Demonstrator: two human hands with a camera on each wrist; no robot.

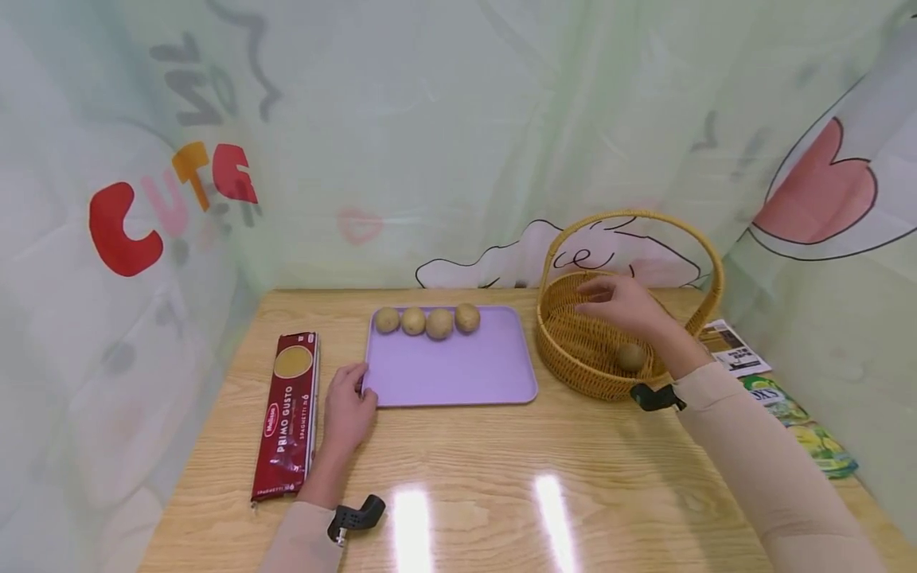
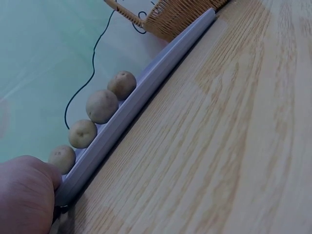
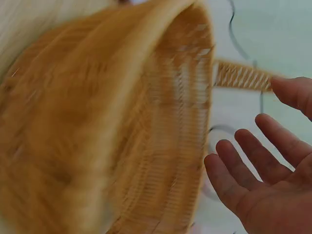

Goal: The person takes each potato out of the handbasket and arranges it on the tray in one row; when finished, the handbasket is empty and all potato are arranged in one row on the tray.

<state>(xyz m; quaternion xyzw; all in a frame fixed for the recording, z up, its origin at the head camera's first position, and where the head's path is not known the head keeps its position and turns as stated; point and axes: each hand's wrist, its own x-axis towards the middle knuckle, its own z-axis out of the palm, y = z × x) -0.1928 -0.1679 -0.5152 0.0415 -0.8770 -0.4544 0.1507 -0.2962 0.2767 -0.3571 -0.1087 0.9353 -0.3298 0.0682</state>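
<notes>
A purple tray [image 1: 451, 374] lies on the table with several potatoes [image 1: 439, 323] in a row along its far edge. My left hand [image 1: 349, 410] grips the tray's left edge; in the left wrist view the thumb side of that hand [image 2: 27, 195] meets the rim beside the nearest potato [image 2: 62, 159]. Over the wicker basket [image 1: 573, 370] hovers my right hand [image 1: 623, 306], holding nothing. In the right wrist view its fingers [image 3: 263, 161] are spread and relaxed near the basket rim. One potato [image 1: 630, 357] sits inside the basket.
A red spaghetti packet [image 1: 286, 418] lies left of the tray. The basket's tall arched handle [image 1: 634, 213] rises around my right hand. To the basket's right are a printed packet [image 1: 734, 350] and a green-yellow bag [image 1: 802, 430]. A printed curtain hangs behind the table.
</notes>
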